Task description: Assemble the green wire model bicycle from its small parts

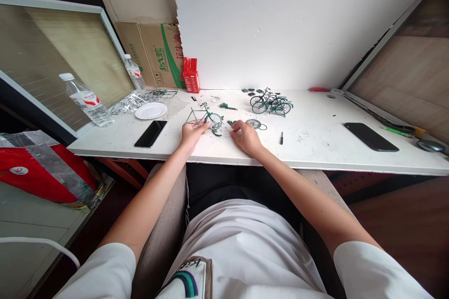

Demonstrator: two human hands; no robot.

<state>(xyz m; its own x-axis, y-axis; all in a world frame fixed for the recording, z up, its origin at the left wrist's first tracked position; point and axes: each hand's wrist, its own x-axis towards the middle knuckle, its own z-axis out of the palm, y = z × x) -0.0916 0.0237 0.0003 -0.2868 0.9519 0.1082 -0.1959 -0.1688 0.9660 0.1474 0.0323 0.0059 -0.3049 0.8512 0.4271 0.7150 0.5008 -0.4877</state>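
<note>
My left hand (194, 131) is closed on a partly built green model bicycle (198, 114), its frame, handlebar and one wheel showing above the fingers. A curved green part (217, 134) lies just under that wheel. My right hand (247, 137) rests on the table with fingers curled together beside a small green piece (230, 123); whatever is between the fingertips is hidden. Right behind it lies a loose model wheel (254, 124) with a thin ring (263, 127). Farther back are assembled model bicycles (270, 104) and a green part (228, 106).
At the left stand two water bottles (89, 103), a white plate (150, 110) and a black phone (151, 134). A small screwdriver (281, 138) and another phone (371, 137) lie to the right. A red box (191, 77) and a cardboard carton (154, 53) stand at the back.
</note>
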